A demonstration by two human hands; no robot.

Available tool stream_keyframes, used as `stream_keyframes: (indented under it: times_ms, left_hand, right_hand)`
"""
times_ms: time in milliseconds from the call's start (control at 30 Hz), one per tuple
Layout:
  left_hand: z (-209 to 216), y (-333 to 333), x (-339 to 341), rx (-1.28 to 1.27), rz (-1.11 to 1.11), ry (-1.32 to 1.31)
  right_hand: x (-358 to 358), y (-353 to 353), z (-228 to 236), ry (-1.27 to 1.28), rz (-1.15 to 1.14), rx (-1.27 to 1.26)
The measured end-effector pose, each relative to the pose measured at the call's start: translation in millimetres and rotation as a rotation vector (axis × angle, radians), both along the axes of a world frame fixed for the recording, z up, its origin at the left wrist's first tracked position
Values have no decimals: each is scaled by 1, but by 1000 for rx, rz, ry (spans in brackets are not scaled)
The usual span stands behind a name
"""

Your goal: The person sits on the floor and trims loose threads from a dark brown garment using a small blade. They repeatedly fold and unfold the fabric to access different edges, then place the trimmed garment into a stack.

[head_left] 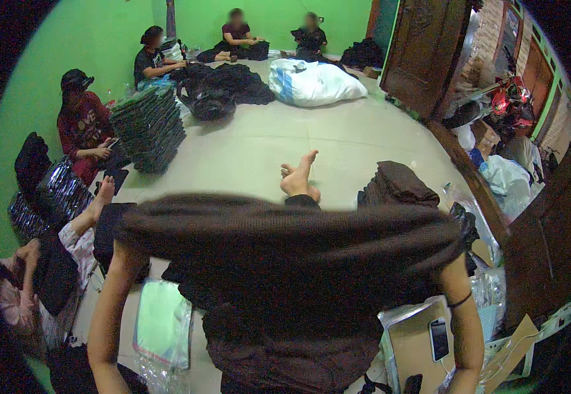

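Observation:
A dark brown piece of stretchy knit clothing [292,256] is spread wide in front of me, its upper edge pulled taut from side to side and blurred by motion. My left forearm [111,308] rises to its left end and my right forearm [464,302], with a dark band at the wrist, to its right end. Both hands are wrapped in or behind the cloth, so the fingers do not show, but the cloth hangs held up between them. Its lower part drapes down toward my lap. Beyond it lies a folded brown stack of clothing [400,185].
Clear plastic bags [164,322] lie at left; a phone [438,339] rests on cardboard [410,335] at right. Farther off are a tall packed stack [147,128], black clothing heaps [233,85] and a white sack [315,82]. Several people sit along the green walls, one close at left.

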State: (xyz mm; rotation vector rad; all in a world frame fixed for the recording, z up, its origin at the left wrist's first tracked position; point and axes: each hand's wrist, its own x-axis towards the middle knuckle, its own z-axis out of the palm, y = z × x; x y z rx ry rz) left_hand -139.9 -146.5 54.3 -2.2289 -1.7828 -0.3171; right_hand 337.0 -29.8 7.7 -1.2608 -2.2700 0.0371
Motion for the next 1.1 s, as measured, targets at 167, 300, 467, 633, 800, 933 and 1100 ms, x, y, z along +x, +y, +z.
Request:
stream_keyframes:
  times_ms: [167, 300, 467, 633, 800, 933, 1100]
  left_hand:
    - [5, -13, -12, 130, 67, 66]
    - [-52, -40, -7, -207, 114, 149]
    - [-149, -50, 11, -725, 115, 114]
    - [-188, -7, 50, -450, -168, -358]
    - [-210, 26, 99, -175, -254, -437]
    - [-214, 7, 94, -95, -254, -466]
    - [-200, -23, 85, -402, -354, -571]
  right_hand:
    - [9, -18, 26, 552, 94, -35]
    - [-1, -41, -15, 118, -1, -71]
    - [-10, -79, -79, -793, 398, -590]
    - [-59, -50, -95, -404, 206, -336]
    - [-101, -40, -122, -282, 321, -195]
    - [-82, -45, -121, -221, 445, -191]
    - [-64, -57, -113, -231, 668, -401]
